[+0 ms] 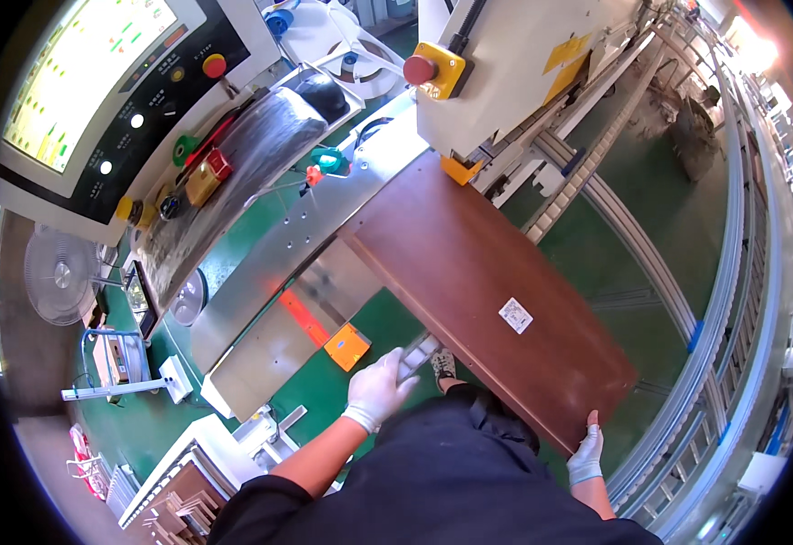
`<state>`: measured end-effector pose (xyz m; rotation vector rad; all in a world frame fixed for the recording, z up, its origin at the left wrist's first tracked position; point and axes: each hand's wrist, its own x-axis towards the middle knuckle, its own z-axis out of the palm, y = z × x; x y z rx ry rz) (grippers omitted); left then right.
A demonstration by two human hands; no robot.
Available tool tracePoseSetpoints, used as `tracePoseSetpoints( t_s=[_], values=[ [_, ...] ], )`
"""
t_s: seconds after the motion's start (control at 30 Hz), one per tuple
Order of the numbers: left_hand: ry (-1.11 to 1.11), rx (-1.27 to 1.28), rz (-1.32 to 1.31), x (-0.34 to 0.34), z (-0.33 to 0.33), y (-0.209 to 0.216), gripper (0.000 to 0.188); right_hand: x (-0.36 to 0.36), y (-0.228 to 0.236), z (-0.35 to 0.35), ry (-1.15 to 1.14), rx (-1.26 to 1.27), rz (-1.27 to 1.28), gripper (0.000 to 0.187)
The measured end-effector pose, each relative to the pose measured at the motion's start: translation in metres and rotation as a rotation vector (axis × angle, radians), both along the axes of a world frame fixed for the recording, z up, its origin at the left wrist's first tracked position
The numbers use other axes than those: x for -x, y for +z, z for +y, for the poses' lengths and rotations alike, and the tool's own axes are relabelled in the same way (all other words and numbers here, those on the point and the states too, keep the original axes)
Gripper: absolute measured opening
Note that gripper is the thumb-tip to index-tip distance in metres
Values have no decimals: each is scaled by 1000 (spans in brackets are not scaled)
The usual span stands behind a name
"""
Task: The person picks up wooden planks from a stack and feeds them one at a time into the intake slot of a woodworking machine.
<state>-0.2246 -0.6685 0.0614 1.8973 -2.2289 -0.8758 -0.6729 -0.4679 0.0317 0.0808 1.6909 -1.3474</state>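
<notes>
A long brown board (487, 282) with a raised edge lies slanting across the middle, a white printed label (515, 315) on its top face. My right hand (586, 454), in a pale glove with bare fingertips, grips the board's near right corner. Its thumb is on top and the other fingers are hidden below. Left of the board, my gloved left hand (378, 391) closes around the end of a short metal bar (419, 354) that runs under the board's edge. The board's far end rests at a machine's metal table (301, 232), beside the beige machine housing (496, 64).
A control panel (133, 118) with a lit screen stands at upper left. A red stop button (421, 70) sits on a yellow box. An orange block (347, 346) sticks out from the machine table. Roller conveyor rails (687, 400) curve along the right. A fan (60, 272) stands far left.
</notes>
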Motion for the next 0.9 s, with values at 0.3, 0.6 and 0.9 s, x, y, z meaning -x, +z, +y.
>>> tracePoseSetpoints(
  t_s=[0.3,0.6,0.9],
  values=[
    [-18,57,2,3,-6,4,64,80,0,-72,38,17,-30,69],
    [-11,68,0,2,-5,5,61,142,16,-155,45,73,37,65],
    [-35,118,19,1,1,1,60,235,-29,-203,274,60,834,63]
  ],
)
